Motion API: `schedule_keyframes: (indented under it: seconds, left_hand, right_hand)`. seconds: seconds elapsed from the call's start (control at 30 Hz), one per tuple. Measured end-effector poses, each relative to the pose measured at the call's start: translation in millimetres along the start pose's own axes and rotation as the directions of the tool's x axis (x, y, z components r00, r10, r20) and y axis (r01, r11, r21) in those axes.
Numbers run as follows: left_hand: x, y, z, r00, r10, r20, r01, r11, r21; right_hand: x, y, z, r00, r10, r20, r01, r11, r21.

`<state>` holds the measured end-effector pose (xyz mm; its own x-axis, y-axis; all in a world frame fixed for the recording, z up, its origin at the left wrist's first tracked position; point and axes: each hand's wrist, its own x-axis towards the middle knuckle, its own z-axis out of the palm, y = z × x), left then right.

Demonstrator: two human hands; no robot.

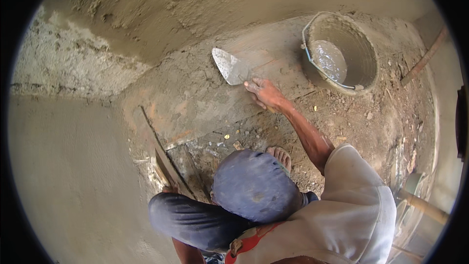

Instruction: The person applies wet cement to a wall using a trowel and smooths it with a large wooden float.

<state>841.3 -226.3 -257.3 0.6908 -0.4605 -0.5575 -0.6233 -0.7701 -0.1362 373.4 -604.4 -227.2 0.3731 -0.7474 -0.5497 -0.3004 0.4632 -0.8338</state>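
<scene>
My right hand is closed around the handle of a pointed trowel. Its mortar-smeared metal blade points to the far left, over a mortar-covered board on the ground. Beside my bent left knee, my left hand is mostly hidden; a little of it shows at the lower end of a long, narrow wooden board tilted on edge. The hand appears closed on it, though most fingers are out of sight. To the right of the trowel, a bucket leans toward me with wet grey mortar inside.
A wall with wet plaster rises at the far side, with a rougher pale patch at left. Smoothed plaster fills the left side. Loose soil and debris lie at right, near a wooden stick. My sandalled foot rests below the board.
</scene>
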Motion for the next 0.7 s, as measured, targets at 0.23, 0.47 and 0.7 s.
schedule_keyframes:
  seconds: [0.23,0.47,0.7]
  left_hand:
    - [-1,-4,-3,1.000,-0.009,0.026,0.009,1.000,0.002]
    - [-2,2,-4,0.999,0.018,0.033,-0.017,0.999,-0.029]
    - [-16,-15,-7,1.000,0.007,0.021,-0.006,0.999,-0.054]
  right_hand:
    - [-37,6,85,0.974,-0.026,0.226,-0.016,0.983,0.184]
    - [-45,68,26,0.958,-0.197,-0.208,0.067,0.860,-0.506]
    - [71,-16,84,0.996,-0.007,0.091,0.025,0.980,-0.198]
